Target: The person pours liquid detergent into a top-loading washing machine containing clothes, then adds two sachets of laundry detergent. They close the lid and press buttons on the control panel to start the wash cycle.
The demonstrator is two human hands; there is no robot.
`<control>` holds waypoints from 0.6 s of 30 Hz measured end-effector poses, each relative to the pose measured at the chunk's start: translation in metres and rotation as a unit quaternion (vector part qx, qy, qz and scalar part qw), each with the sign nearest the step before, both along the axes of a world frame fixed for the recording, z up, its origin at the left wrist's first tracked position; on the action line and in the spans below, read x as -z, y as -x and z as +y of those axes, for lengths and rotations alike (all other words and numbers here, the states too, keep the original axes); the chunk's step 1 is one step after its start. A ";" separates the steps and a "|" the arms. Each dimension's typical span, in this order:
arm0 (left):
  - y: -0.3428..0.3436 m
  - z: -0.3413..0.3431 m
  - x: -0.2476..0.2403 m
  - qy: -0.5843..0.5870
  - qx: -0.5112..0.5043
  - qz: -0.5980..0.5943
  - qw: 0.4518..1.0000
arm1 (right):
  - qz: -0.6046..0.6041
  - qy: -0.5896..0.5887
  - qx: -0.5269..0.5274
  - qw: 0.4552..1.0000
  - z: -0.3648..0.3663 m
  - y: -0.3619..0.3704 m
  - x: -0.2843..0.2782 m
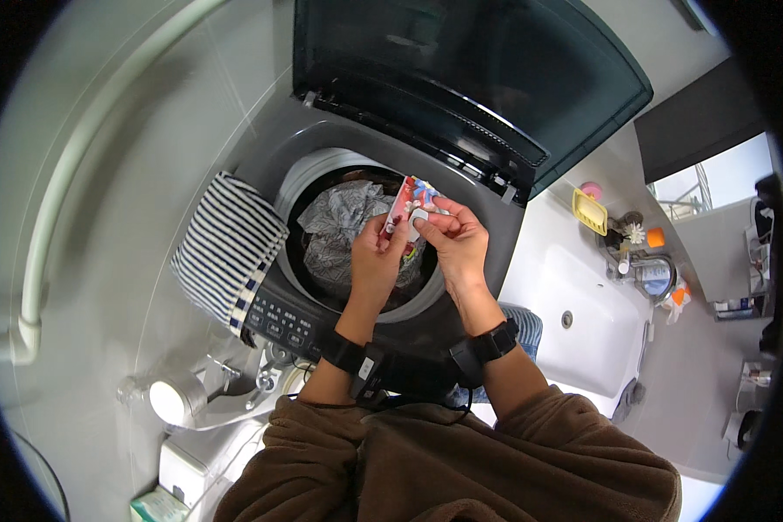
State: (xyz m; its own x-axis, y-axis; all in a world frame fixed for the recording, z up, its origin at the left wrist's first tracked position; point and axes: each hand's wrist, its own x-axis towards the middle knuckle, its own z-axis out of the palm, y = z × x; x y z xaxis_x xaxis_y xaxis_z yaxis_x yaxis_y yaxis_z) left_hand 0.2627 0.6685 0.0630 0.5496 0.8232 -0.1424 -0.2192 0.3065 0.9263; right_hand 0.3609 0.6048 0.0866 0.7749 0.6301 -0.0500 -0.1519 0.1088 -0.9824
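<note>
Above the open drum of a top-loading washing machine [322, 130], my two hands meet around a small red, white and blue printed packet [401, 205]. My left hand [378, 259] grips its red side between thumb and fingers. On the other side, my right hand [458, 245] pinches it, its thumb by a small white piece [419, 217]; whether that is a flap or a separate thing I cannot tell. Below, crumpled grey patterned fabric [339, 222] lies in the drum, partly hidden by my hands.
The machine's dark lid [461, 70] stands raised at the back. A striped cloth [226, 248] drapes over the left corner by the control panel [280, 322]. To the right are a white sink [557, 278], a yellow soap dish [590, 211] and a blue cloth [524, 331]. A pipe [52, 235] runs along the left wall.
</note>
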 end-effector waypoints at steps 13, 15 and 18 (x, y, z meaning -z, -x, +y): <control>0.140 -0.099 -0.031 -0.094 -0.326 -0.018 0.941 | -0.088 0.008 -0.280 0.956 -0.067 0.054 -0.013; 0.190 -0.131 -0.027 -0.072 -0.406 -0.012 0.911 | -0.213 0.079 -0.327 0.917 -0.088 0.061 -0.007; 0.256 -0.193 -0.003 0.006 -0.505 0.067 0.861 | -0.464 0.039 -0.307 0.830 -0.106 0.074 0.011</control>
